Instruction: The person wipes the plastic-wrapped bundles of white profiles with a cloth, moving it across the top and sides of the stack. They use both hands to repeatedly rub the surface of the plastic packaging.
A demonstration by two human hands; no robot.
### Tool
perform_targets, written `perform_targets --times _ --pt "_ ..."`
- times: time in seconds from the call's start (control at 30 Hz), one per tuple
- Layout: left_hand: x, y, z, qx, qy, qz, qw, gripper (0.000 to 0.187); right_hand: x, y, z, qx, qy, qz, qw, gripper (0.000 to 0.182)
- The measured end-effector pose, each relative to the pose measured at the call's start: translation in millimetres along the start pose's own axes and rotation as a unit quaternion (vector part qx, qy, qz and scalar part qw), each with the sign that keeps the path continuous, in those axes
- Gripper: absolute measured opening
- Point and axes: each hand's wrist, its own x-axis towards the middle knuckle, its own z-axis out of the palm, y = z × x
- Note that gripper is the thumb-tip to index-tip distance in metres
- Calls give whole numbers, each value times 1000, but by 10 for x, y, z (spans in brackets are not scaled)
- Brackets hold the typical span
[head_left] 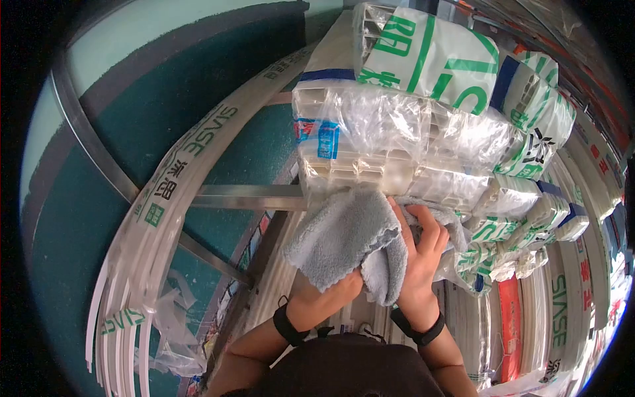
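Note:
A grey fluffy cloth (344,231) is bunched up between my two hands, in front of the stacked profiles. My left hand (327,298) is closed on its lower part, and the cloth covers most of the fingers. My right hand (422,251) grips the cloth's right side with bent fingers, and part of the cloth spreads out behind them. Both wrists wear black bands. Just beyond the cloth are the ends of white profiles (357,169) wrapped in clear plastic.
Wrapped bundles with green print (436,59) are stacked above and to the right. Long plastic-wrapped strips (178,172) curve down the left side. A metal bar (251,196) crosses left of the cloth. A red strip (509,331) stands at lower right.

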Motion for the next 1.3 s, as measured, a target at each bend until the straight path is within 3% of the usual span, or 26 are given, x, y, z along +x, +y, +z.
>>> perform_targets --times 0.07,0.17,0.23,0.3,0.37,0.43,0.47,0.5,0.57,0.6,0.63,0.7,0.73,0.8,0.9,1.03,1.1,1.13,1.3 --pt "-32 44 23 -39 2 -15 999 59 -25 9 -21 2 -9 -3 1000 53" --pt "-113 168 225 -211 73 -55 973 55 -62 32 -71 17 -22 -7 1000 53" --pt "-120 148 212 -359 126 -103 919 58 -62 48 -139 41 -27 -9 999 52" --pt "-118 78 87 -520 165 -153 824 65 -32 74 -235 73 -25 -11 997 50" --pt "-19 219 494 -443 314 -167 823 70 41 148 -313 87 46 -18 995 48" --pt "-17 100 523 -368 335 -154 853 70 226 200 -420 73 150 -11 986 45" --pt "-28 -260 269 -334 284 -133 889 68 362 223 -452 66 212 -15 975 44" --pt "81 -516 37 -335 286 -136 888 63 519 248 -486 59 274 -19 960 43" --pt "423 -835 -344 -314 335 -164 873 55 835 288 -585 -28 294 -47 954 47" --pt "565 -897 -401 -288 353 -178 872 51 937 295 -597 -83 257 -26 962 53" --pt "706 -912 -355 -250 365 -186 877 51 1036 427 -435 -27 243 -42 969 54" --pt "941 -906 -203 -158 393 -207 882 53 1069 417 -201 -154 213 -35 964 50" --pt "994 -893 -156 -191 409 -215 866 62 1046 404 -145 -147 210 -57 965 50" --pt "994 -905 -245 -337 299 -237 861 67 1028 387 -141 -120 203 -75 969 53" --pt "1032 -785 108 -153 332 -239 899 74 967 303 -203 -113 160 -73 978 50" --pt "1076 -866 50 -189 369 -228 881 67 927 161 -249 -110 102 -89 985 54" --pt "897 -844 -343 -327 284 -218 875 62 906 175 -191 -117 114 -80 983 49" --pt "896 -811 -295 -288 351 -203 867 52 898 180 -175 -119 116 -78 983 47" --pt "683 -717 -44 -288 274 -124 909 50 754 177 -168 -90 97 -94 987 45"
